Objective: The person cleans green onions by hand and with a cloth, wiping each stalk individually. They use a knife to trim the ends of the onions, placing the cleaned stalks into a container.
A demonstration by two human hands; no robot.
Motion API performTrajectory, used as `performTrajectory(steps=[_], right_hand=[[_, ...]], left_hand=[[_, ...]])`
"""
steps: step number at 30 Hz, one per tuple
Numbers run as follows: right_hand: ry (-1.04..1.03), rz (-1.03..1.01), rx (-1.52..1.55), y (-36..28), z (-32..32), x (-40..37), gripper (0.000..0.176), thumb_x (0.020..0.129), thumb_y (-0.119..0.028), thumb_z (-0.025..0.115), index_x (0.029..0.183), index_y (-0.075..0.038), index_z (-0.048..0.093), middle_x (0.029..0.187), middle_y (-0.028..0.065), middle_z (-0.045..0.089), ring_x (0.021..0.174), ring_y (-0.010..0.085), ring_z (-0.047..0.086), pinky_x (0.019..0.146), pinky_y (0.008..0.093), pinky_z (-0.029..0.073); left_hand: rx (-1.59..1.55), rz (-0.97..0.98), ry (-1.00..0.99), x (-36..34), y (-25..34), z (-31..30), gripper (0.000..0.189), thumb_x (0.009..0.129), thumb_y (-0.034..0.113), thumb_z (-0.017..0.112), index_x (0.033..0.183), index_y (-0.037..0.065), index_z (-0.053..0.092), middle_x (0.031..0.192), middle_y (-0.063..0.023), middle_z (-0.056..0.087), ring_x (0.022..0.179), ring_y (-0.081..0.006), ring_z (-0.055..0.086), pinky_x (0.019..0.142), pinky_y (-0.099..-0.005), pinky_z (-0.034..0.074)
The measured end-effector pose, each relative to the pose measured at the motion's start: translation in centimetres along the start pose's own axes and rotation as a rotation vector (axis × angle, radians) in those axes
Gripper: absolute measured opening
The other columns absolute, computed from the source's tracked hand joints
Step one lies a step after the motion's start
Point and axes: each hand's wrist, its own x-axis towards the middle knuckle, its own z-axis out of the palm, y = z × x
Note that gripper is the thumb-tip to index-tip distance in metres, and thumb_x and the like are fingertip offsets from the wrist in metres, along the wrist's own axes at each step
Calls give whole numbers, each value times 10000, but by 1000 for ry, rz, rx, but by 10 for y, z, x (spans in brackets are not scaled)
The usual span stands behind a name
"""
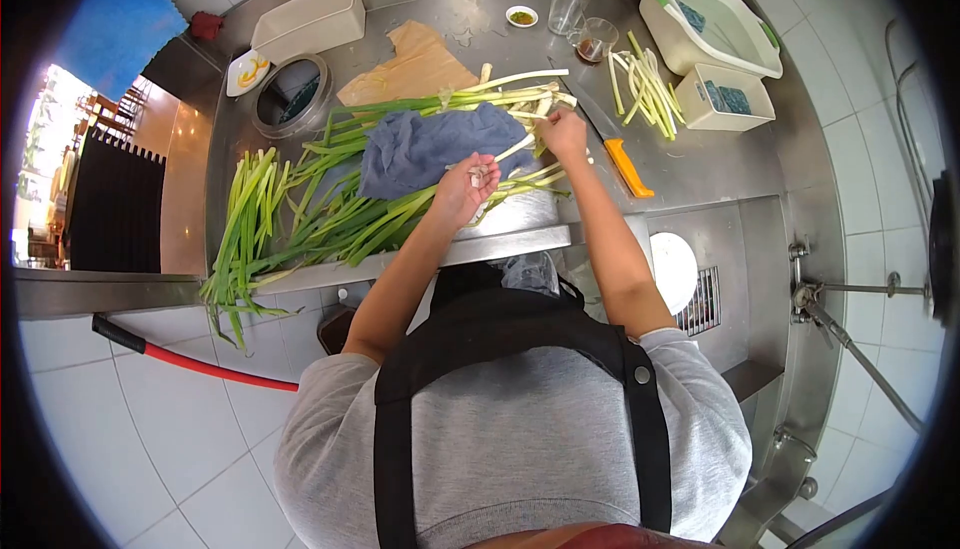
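One steel counter [700, 174]: it spans your whole work area, and everything below sits on it.
Spring onions [390, 214]: a broad heap right in front of you, leafy green tops fanning left and over the near edge, pale ends bunched at your right hand.
White basin [662, 27]: over at the far right, green on its handles, blue patterned piece inside; a smaller white tub [738, 120] sits just this side of it.
Blue-grey cloth [410, 157]: crumpled, lying across the middle of the heap.
Brown paper [412, 64]: creased, just beyond the greens.
Pale stalks [645, 84]: a smaller, separate bunch, right of the heap, near the basin.
Left hand [469, 187]: palm up, cupped about half open, small whitish scraps [478, 173] lying in it, right beside the cloth.
Right hand [563, 136]: fingers drawn together, and you've got a pinch on the pale end of the spring onions.
Orange-handled knife [628, 168]: right of your right forearm, handle towards you.
Clear tumbler [570, 4]: far side, upright, next to a shorter glass [596, 39] with dark liquid.
Sauce dish [511, 18]: small, white, just left of the tumbler.
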Motion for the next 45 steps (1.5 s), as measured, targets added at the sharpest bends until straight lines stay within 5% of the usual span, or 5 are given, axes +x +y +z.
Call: performTrajectory(steps=[7, 16, 25, 34, 45], right_hand=[[128, 109, -166, 8, 21, 19, 240, 670, -208, 715, 726, -1, 605, 788, 183, 641, 762, 331, 630, 708, 388, 501], [-452, -446, 325, -103, -16, -72, 160, 761, -14, 582, 917, -39, 562, 730, 86, 606, 637, 193, 599, 598, 320, 482], [-98, -783, 128, -84, -7, -65, 235, 740, -76, 632, 973, -60, 600, 739, 120, 616, 662, 253, 608, 618, 327, 486], [-162, 79, -369, -9, 29, 20, 209, 735, -264, 675, 846, -87, 690, 865, 154, 660, 846, 285, 639, 777, 371, 508], [-274, -129, -560, -30, 11, 17, 213, 801, -140, 504, 912, -61, 668, 960, 154, 650, 871, 306, 641, 755, 398, 515]], left_hand=[[113, 36, 2, -3, 6, -6, 298, 915, 254, 505, 1051, -10, 534, 953, -117, 580, 879, -200, 577, 792, -296, 495], [-221, -69, -117, -9, 12, 15, 647, 858, 602, 400, 1116, 21, 521, 1105, -138, 570, 1032, -269, 555, 951, -418, 411], [108, -155, 3, 8, 11, -14, 247, 900, 275, 532, 1005, 56, 576, 858, -24, 595, 646, -111, 561, 486, -203, 429], [1662, 924, 567, 66, 85, 9, 363, 756, 321, 685, 849, -12, 578, 793, -198, 624, 732, -335, 623, 650, -419, 483], [1292, 635, 330, 99, 115, -22, 201, 843, 206, 511, 907, 16, 527, 796, -154, 594, 713, -289, 600, 594, -374, 470]])
